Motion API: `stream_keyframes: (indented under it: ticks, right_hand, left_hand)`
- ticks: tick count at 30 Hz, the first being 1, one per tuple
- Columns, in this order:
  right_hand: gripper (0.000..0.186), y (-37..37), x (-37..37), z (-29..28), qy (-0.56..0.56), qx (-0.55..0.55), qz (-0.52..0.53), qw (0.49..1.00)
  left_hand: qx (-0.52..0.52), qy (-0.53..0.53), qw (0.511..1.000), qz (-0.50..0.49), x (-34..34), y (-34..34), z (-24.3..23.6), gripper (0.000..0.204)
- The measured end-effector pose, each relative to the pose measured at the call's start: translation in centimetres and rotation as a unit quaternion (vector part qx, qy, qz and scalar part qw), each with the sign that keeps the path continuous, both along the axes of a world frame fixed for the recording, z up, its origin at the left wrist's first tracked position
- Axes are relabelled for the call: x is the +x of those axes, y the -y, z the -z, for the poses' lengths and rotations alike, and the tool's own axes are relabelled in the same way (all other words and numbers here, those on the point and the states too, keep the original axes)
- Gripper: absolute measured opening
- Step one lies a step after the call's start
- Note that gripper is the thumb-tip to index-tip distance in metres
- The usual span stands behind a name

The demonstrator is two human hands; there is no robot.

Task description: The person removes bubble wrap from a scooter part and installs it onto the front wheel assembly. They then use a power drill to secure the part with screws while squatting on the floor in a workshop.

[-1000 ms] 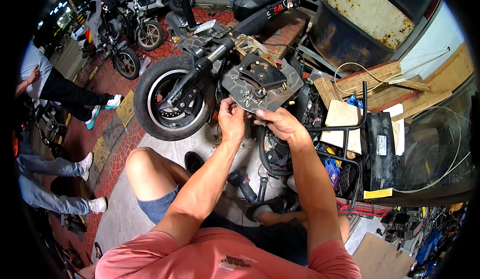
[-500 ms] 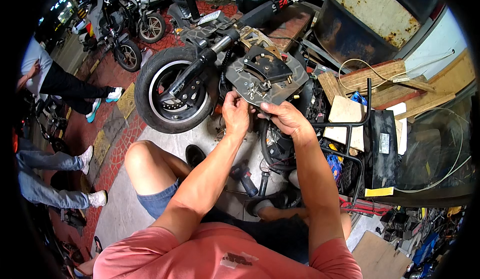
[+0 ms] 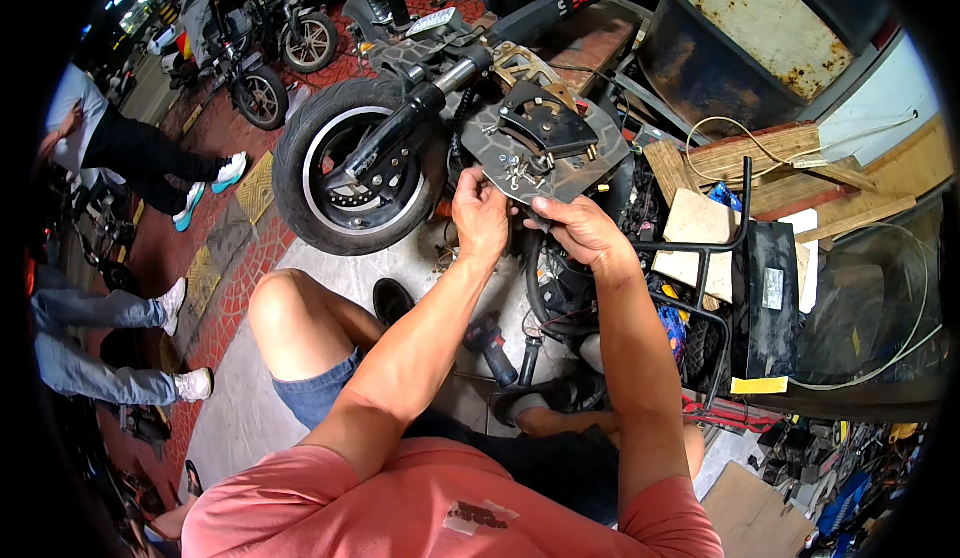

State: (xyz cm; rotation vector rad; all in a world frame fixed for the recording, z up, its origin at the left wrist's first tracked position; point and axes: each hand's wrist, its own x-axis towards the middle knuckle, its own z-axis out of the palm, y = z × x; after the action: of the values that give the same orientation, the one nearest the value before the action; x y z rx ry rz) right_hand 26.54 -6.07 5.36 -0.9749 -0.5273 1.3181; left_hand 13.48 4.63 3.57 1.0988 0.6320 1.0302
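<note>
My left hand [image 3: 482, 218] is closed in a pinch at the near edge of a grey patterned panel [image 3: 592, 170]; what its fingers hold is hidden. My right hand [image 3: 585, 230] is closed too, its thumb at the same edge, and a small dark piece shows by its fingertips that I cannot make out. Several loose screws [image 3: 520, 172] lie on the panel, below a black curved metal bracket [image 3: 550, 123]. The panel rests on a partly dismantled scooter, lying with its front wheel [image 3: 345, 173] to the left of my hands.
A cordless power tool [image 3: 490, 348] lies on the floor between my legs. A black tubular rack [image 3: 700, 268] and wooden boards [image 3: 760, 158] are on the right. Parked scooters [image 3: 260, 98] stand at the far left, near two people's legs [image 3: 110, 328]. Mixed parts [image 3: 860, 488] fill the lower right.
The view has shifted slightly, so the scooter and panel appear a little farther right and up. Both hands stay at the panel's near edge, the left one a bit higher.
</note>
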Motion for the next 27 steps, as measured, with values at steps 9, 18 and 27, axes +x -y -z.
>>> stream_keyframes:
  ticks: [9,18,27]
  right_hand:
    - [0.043,0.09,-0.57,-0.7,-0.001,-0.004,0.0,1.0]
    - [0.046,-0.08,-0.31,-0.22,0.006,-0.001,0.008,1.0]
    - [0.043,-0.04,-0.36,-0.29,-0.001,0.006,0.0,1.0]
  left_hand:
    - [-0.018,-0.065,0.998,0.001,-0.4,0.23,0.1,0.02]
    - [0.005,-0.037,0.999,-0.008,-0.55,0.55,0.34,0.029]
    - [-0.026,0.043,0.998,-0.037,0.44,0.7,-0.57,0.025]
